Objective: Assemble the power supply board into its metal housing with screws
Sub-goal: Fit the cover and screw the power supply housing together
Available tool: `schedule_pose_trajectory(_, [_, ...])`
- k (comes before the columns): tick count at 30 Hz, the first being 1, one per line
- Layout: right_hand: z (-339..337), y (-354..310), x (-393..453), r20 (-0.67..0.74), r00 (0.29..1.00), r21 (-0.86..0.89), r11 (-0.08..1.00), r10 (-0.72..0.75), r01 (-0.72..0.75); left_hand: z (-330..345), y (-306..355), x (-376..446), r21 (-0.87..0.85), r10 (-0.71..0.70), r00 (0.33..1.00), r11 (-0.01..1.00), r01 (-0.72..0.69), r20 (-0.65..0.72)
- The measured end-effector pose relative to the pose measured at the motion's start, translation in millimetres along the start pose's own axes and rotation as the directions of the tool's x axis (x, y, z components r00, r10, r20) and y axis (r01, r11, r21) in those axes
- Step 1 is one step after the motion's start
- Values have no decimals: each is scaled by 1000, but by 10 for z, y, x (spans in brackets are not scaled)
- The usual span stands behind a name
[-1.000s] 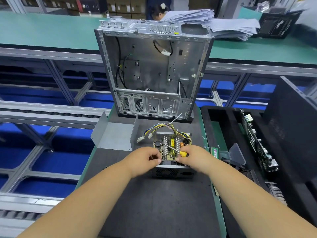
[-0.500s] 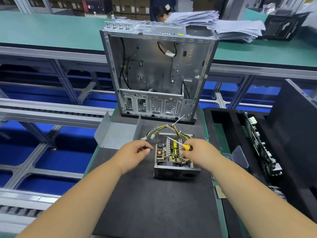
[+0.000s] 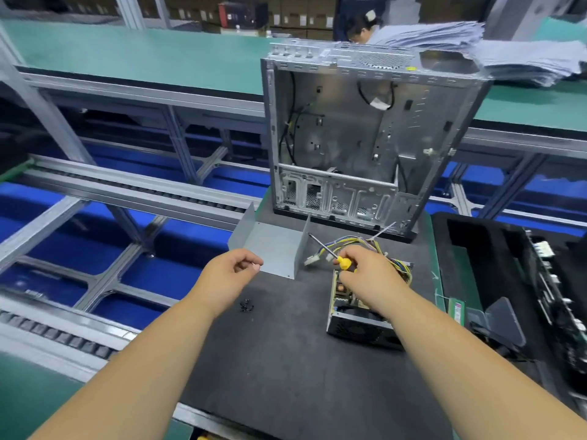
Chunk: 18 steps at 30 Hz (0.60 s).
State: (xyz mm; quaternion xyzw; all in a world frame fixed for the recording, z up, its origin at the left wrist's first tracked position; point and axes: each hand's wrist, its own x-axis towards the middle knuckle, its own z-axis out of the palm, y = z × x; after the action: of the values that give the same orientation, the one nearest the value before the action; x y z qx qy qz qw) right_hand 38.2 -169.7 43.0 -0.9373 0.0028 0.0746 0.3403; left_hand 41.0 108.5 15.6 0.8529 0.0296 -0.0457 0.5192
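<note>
The power supply's metal housing (image 3: 359, 328) sits on the black mat with the board (image 3: 341, 289) inside it, and a bundle of yellow and black wires (image 3: 362, 241) trails off its far end. My right hand (image 3: 368, 274) hovers over the board and grips a yellow-handled screwdriver (image 3: 344, 262), whose shaft points up and to the left. My left hand (image 3: 230, 274) hangs in the air left of the housing with loosely curled fingers and nothing visible in them. A few small black screws (image 3: 246, 306) lie on the mat just below it.
A bent grey metal cover (image 3: 270, 249) stands behind my left hand. An open computer case (image 3: 365, 138) stands upright at the far edge of the mat. A black tray (image 3: 495, 281) with circuit boards lies to the right, and conveyor rails (image 3: 127, 188) run along the left.
My left hand has drawn away from the housing to the left. My right hand has raised the screwdriver off the board, its tip now pointing up-left. The view has swung left.
</note>
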Motion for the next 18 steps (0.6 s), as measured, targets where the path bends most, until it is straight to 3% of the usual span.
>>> schedule_pose_trajectory(3, [45,-13,33,11,1000,31,999,29,-29,61,-50,-59,13,-20,1000,1000,20,-8])
schedule_pose_trajectory(6, [-2,31,39,-41,998,-3,999,43,-43,258,3,-95,11,18,990,1000,-20,143])
schedule_pose_trajectory(9, [-157,167,37,-234,972,-52,997,35,-48,511,117,-74,-13,64,969,998,-62,239])
schedule_pose_trajectory(12, [-331,331,51,-397,912,-140,975,105,-173,774,233,-56,-38,107,928,994,-100,357])
schedule_pose_trajectory(15, [-357,441,83,-292,941,-220,945,173,-242,991,326,-58,-16,133,875,990,-142,466])
schedule_pose_trajectory(18, [-313,489,99,-247,959,-220,956,135,-192,1101,370,-72,62,136,852,979,-193,505])
